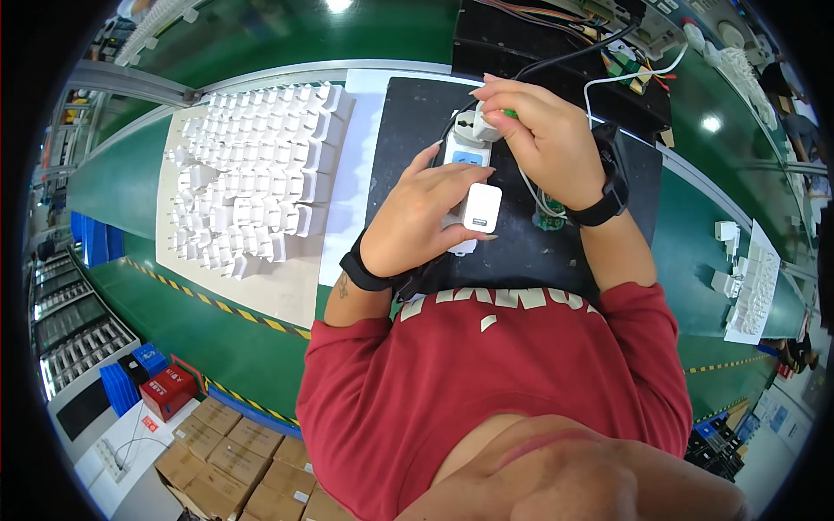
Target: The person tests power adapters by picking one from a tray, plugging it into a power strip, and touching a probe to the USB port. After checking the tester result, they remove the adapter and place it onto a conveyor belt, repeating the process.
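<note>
A white power strip (470,156) with a blue patch lies lengthwise on the black mat before me. My left hand (421,213) lies across it, thumb and fingers closed on a white USB charger (482,207) whose port end faces me. At the strip's far end sits a white plug adapter (470,126). My right hand (549,139) pinches a white plug piece (489,128) against that adapter, and something green shows between the fingers. The fingers cover part of this piece, so I cannot tell whether it is fully seated.
Rows of white charger housings (261,165) stand on a pale board at left. A green circuit board (549,214) and white cable lie beside my right wrist. Black equipment with wires (599,61) stands behind the black mat (556,260). More white chargers (751,286) lie far right.
</note>
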Demonstrator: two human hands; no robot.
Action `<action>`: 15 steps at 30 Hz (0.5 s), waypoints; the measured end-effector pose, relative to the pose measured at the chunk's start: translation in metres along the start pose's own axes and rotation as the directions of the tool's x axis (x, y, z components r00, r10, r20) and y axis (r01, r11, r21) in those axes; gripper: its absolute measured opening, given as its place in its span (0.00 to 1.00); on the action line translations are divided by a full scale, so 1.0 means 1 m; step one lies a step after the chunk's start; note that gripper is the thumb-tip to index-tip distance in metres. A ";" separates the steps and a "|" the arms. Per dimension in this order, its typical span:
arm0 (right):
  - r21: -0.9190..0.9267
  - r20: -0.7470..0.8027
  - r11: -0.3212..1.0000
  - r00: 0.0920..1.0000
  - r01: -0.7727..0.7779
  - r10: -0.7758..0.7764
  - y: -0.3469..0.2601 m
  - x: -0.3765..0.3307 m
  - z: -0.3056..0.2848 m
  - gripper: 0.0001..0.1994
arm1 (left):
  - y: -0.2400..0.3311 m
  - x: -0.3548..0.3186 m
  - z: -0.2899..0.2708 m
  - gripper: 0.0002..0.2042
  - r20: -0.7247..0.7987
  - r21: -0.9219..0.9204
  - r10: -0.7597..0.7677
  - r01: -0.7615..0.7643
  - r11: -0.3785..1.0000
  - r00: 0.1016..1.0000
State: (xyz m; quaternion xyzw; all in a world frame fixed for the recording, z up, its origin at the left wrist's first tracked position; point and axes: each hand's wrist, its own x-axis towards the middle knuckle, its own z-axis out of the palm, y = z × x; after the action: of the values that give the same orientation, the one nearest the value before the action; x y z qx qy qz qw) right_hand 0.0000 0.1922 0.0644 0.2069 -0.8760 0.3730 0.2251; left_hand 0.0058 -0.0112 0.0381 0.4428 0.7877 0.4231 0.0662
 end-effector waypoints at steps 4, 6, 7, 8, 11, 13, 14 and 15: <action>0.044 0.084 0.998 0.996 -0.043 0.039 0.000 0.004 -0.008 0.05 | 0.000 0.000 0.001 0.32 0.006 -0.003 0.022 -0.022 1.000 1.000; 0.058 0.130 0.996 0.990 -0.067 0.059 0.000 0.007 -0.012 0.06 | 0.000 0.000 0.001 0.33 0.003 0.003 0.009 -0.009 1.000 1.000; 0.062 0.154 0.995 0.986 -0.079 0.069 -0.001 0.009 -0.013 0.06 | 0.000 0.000 0.001 0.33 0.002 -0.008 0.005 -0.005 1.000 1.000; 0.064 0.177 0.994 0.981 -0.092 0.080 -0.001 0.010 -0.013 0.06 | 0.000 0.000 0.000 0.33 0.003 -0.021 0.002 -0.002 1.000 1.000; 0.068 0.182 0.993 0.980 -0.093 0.080 -0.002 0.013 -0.012 0.06 | 0.000 0.001 -0.001 0.32 0.013 -0.016 -0.002 0.003 1.000 1.000; 0.049 0.176 0.992 0.979 -0.114 0.104 -0.003 0.013 -0.010 0.06 | -0.001 0.002 -0.002 0.32 0.023 -0.006 -0.006 0.006 1.000 1.000; 0.005 0.168 0.998 0.984 -0.062 0.061 -0.003 0.011 -0.009 0.06 | -0.001 0.001 -0.002 0.32 0.026 -0.005 -0.008 0.008 1.000 1.000; -0.047 0.166 0.998 0.985 -0.041 0.048 -0.004 0.010 -0.008 0.06 | -0.001 0.001 -0.001 0.32 0.021 -0.007 0.000 0.000 1.000 1.000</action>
State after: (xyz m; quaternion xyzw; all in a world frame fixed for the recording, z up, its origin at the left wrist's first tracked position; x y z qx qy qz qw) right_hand -0.0040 0.1937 0.0772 0.2128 -0.9041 0.3403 0.1469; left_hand 0.0038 -0.0112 0.0389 0.4469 0.7854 0.4215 0.0759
